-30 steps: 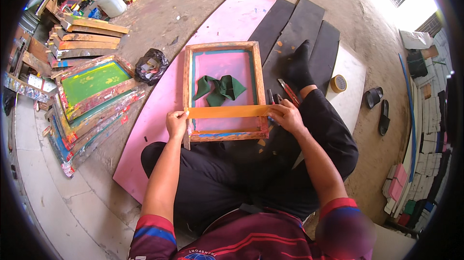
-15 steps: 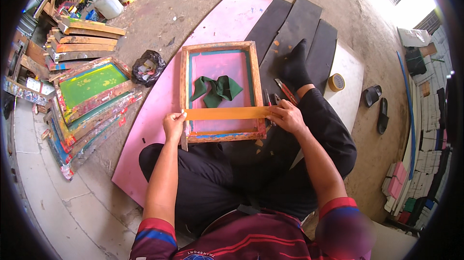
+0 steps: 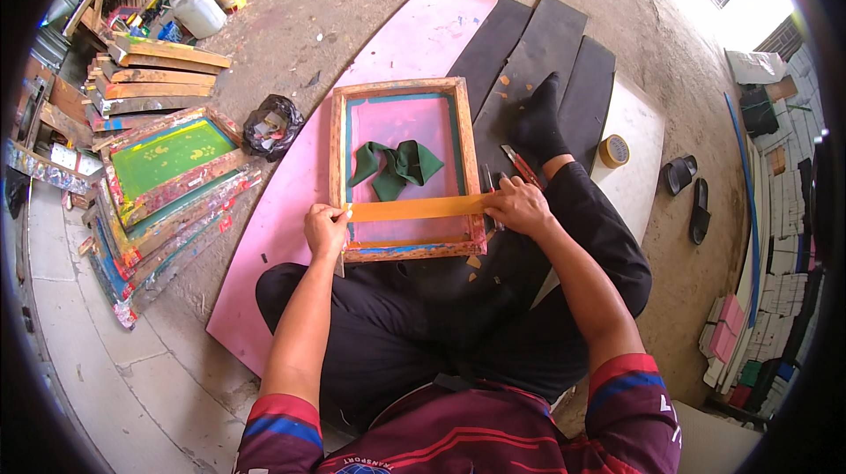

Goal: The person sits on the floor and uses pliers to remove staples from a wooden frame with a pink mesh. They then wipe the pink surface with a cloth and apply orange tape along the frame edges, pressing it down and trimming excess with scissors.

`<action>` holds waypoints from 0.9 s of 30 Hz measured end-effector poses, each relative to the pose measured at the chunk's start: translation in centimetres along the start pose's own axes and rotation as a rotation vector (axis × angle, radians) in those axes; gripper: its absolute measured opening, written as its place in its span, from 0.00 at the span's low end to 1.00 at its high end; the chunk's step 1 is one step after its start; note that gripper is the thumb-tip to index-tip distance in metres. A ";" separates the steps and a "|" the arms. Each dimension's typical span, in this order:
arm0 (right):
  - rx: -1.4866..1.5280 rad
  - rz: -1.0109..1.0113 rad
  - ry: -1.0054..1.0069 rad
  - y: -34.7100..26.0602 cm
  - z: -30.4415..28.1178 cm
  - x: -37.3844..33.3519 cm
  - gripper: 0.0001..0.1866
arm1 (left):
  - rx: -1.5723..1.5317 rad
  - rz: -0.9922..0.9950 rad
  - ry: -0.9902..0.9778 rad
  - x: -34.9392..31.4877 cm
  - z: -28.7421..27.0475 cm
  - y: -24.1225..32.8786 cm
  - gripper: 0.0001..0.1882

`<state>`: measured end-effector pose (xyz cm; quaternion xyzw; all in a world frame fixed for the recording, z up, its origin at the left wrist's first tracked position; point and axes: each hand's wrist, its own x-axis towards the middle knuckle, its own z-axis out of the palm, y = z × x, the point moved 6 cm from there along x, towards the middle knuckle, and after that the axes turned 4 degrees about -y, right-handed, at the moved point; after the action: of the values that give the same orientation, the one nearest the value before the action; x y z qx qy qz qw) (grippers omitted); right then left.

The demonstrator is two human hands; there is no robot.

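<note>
Between my two hands a strip of orange-brown tape (image 3: 414, 209) is stretched flat across the lower part of a wooden screen-printing frame (image 3: 337, 139). My left hand (image 3: 324, 229) pinches one end over the frame's left side. A narrow brownish piece shows just below that hand; I cannot tell what it is. At the right side, the fingers of my right hand (image 3: 520, 207) are closed on the tape's other end. Pale mesh with a green border fills the frame. A crumpled dark green cloth (image 3: 407, 166) lies on the mesh, beyond the tape.
A red cutter knife (image 3: 522, 166) lies right of the frame, near my foot. Farther right are a tape roll (image 3: 614, 151) and black sandals (image 3: 679, 176). Left stand stacked paint-stained frames (image 3: 172, 157) and a black plastic bag (image 3: 271, 126). Pink board (image 3: 414, 29) lies underneath.
My left hand has shifted slightly right, toward the frame, and the taut span between the hands is a little shorter. Both hands keep hold of the tape. The cloth stays in place.
</note>
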<state>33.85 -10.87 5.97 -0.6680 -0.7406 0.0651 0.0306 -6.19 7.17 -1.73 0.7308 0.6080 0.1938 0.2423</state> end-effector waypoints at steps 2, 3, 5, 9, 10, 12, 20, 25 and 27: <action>-0.036 0.024 -0.043 -0.4 0.5 0.3 0.11 | 0.056 0.018 0.016 -0.2 -0.1 0.5 0.09; -0.054 0.035 -0.064 -0.5 0.8 0.4 0.10 | 0.084 0.027 0.023 -0.2 -0.2 0.7 0.08; -0.067 0.077 -0.098 -0.8 1.3 0.5 0.11 | 0.118 0.044 0.030 -0.3 -0.2 1.2 0.08; -0.332 -0.012 0.051 -2.8 0.9 -0.2 0.13 | 0.136 0.051 0.035 -0.3 -0.2 1.3 0.07; -0.302 0.031 0.028 -2.8 2.3 -0.4 0.16 | 0.133 0.043 0.028 -0.3 -0.2 1.2 0.07; -0.327 0.054 0.113 -4.0 3.2 -0.9 0.20 | 0.123 0.028 0.018 -0.4 -0.2 1.0 0.07; -0.194 0.181 0.196 -5.8 4.7 -2.1 0.32 | 0.077 0.026 0.027 -0.4 0.0 1.1 0.07; 0.035 0.164 0.412 -3.1 0.6 -2.2 0.16 | 0.090 0.020 0.033 -0.7 -0.3 1.0 0.07; 0.206 0.300 0.484 0.5 -0.4 -2.4 0.11 | 0.079 0.003 0.021 -0.7 -0.2 1.2 0.08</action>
<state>34.62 -13.20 6.37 -0.7596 -0.5943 -0.0174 0.2637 -5.52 6.34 -0.84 0.7386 0.6167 0.1775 0.2067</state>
